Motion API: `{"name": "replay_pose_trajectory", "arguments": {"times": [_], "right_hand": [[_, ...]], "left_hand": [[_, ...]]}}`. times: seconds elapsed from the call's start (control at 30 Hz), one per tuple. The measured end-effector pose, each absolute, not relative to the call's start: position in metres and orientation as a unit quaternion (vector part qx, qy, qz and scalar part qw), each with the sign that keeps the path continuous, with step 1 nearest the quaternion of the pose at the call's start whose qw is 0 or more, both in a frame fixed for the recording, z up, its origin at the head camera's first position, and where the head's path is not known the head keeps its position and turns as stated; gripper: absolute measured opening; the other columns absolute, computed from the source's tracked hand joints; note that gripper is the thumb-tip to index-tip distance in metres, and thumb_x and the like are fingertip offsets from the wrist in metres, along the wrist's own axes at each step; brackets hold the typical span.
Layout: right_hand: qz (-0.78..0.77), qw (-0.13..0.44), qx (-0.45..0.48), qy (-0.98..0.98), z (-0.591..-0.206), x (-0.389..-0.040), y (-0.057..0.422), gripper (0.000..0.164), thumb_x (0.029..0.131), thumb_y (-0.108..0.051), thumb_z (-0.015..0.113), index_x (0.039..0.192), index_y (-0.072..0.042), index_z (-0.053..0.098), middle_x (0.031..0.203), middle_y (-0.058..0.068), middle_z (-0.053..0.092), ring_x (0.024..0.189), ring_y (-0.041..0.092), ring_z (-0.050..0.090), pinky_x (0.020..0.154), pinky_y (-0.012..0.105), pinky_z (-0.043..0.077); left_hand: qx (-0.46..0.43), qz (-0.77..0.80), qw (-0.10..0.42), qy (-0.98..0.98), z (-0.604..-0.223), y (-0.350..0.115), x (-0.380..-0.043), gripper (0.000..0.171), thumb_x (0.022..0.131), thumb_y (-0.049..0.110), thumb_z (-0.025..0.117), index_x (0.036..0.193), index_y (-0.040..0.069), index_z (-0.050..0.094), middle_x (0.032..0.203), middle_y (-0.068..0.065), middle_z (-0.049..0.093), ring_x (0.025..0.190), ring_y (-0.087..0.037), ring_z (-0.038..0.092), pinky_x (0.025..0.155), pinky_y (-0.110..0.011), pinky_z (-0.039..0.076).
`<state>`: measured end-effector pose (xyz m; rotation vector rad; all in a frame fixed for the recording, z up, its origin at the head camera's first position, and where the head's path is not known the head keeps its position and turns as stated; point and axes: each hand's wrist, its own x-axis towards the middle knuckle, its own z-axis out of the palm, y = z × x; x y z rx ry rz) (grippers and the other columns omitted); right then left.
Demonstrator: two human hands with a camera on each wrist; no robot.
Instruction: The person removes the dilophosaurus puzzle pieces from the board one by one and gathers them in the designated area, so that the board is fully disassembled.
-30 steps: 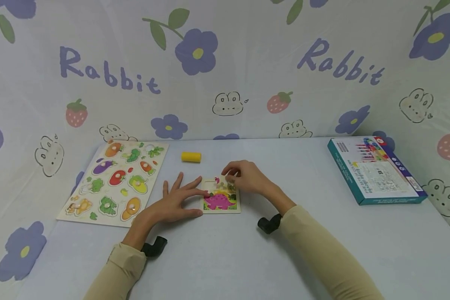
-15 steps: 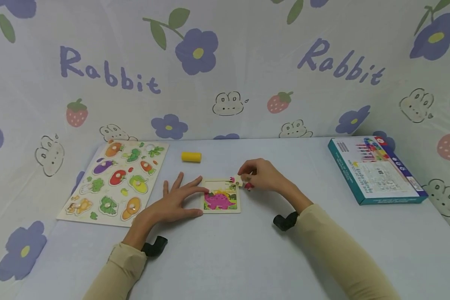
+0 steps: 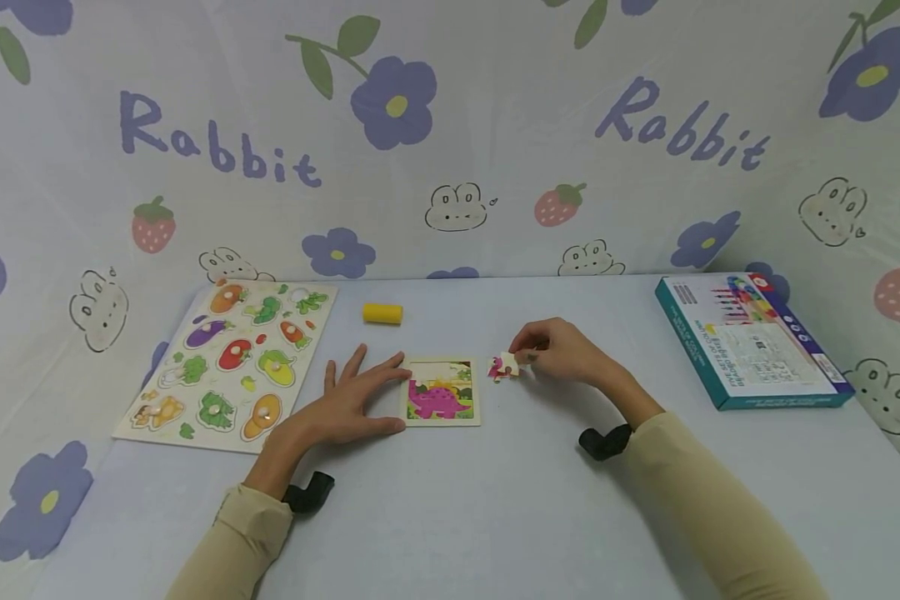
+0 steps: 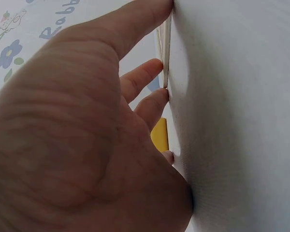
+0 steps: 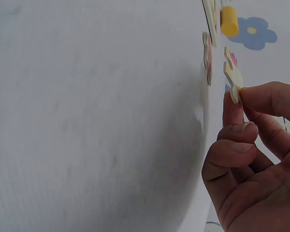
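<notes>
In the head view, a small square dinosaur jigsaw puzzle (image 3: 477, 398) lies mid-table, showing a pink dinosaur; its upper left part shows bare wood. My left hand (image 3: 345, 410) has its fingers spread, with thumb and forefinger touching the puzzle's left edge. To the right of the puzzle, my right hand (image 3: 562, 354) pinches a jigsaw piece (image 5: 233, 77) between thumb and fingertip, tilted and raised off the table in the right wrist view. Another jigsaw piece (image 5: 207, 58) lies flat on the cloth just below it, pink on top.
At the left lies a wooden vegetable peg board (image 3: 247, 383). A yellow cylinder (image 3: 382, 314) rests behind the puzzle. A flat teal and white box (image 3: 753, 342) sits at the back right. A patterned cloth wall (image 3: 495, 100) closes off the far side.
My right hand has moved right, off the puzzle, carrying the pinched piece beside the loose one. My left forefinger has drawn back slightly, uncovering the dinosaur's head.
</notes>
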<state>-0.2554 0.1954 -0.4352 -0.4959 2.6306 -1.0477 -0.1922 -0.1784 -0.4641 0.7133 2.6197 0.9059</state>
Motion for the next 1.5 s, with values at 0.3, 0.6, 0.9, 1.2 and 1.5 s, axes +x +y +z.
{"name": "replay_pose_trajectory", "arguments": {"times": [0.3, 0.6, 0.9, 1.2, 1.5], "right_hand": [[-0.349, 0.164, -0.160, 0.909, -0.436, -0.259, 0.212, 0.017, 0.100, -0.009, 0.065, 0.112, -0.008, 0.076, 0.111, 0.010, 0.076, 0.098, 0.025, 0.059, 0.081, 0.031, 0.051], [-0.339, 0.163, -0.164, 0.912, -0.437, -0.257, 0.220, 0.017, 0.100, -0.010, 0.065, 0.112, -0.006, 0.077, 0.109, 0.010, 0.076, 0.098, 0.023, 0.059, 0.080, 0.030, 0.049], [-0.328, 0.153, -0.180, 0.915, -0.439, -0.258, 0.220, 0.014, 0.101, -0.012, 0.069, 0.112, -0.008, 0.077, 0.106, 0.009, 0.076, 0.095, 0.022, 0.059, 0.079, 0.030, 0.050], [-0.320, 0.137, -0.185, 0.919, -0.442, -0.257, 0.220, 0.011, 0.100, -0.013, 0.071, 0.108, -0.011, 0.077, 0.101, 0.006, 0.075, 0.093, 0.022, 0.060, 0.081, 0.031, 0.051], [-0.317, 0.132, -0.179, 0.922, -0.444, -0.254, 0.219, 0.011, 0.100, -0.012, 0.071, 0.109, -0.010, 0.077, 0.099, 0.006, 0.073, 0.092, 0.021, 0.060, 0.084, 0.031, 0.051]], "left_hand": [[0.246, 0.308, 0.139, 0.909, -0.464, -0.178, -0.192, 0.075, 0.093, 0.044, 0.077, 0.159, 0.025, 0.048, 0.179, -0.001, 0.024, 0.166, -0.046, -0.011, 0.123, -0.077, -0.019], [0.246, 0.308, 0.140, 0.908, -0.465, -0.178, -0.192, 0.077, 0.093, 0.046, 0.077, 0.161, 0.025, 0.046, 0.179, -0.001, 0.024, 0.166, -0.046, -0.011, 0.123, -0.077, -0.019], [0.244, 0.303, 0.143, 0.910, -0.465, -0.178, -0.192, 0.079, 0.094, 0.047, 0.075, 0.163, 0.026, 0.044, 0.179, 0.000, 0.022, 0.166, -0.045, -0.012, 0.123, -0.076, -0.019], [0.246, 0.307, 0.139, 0.909, -0.462, -0.178, -0.192, 0.077, 0.095, 0.045, 0.076, 0.162, 0.024, 0.045, 0.179, -0.002, 0.023, 0.166, -0.046, -0.011, 0.123, -0.077, -0.019], [0.244, 0.306, 0.141, 0.909, -0.463, -0.178, -0.191, 0.078, 0.094, 0.045, 0.077, 0.162, 0.024, 0.045, 0.179, -0.002, 0.023, 0.166, -0.046, -0.011, 0.123, -0.077, -0.019]]}}
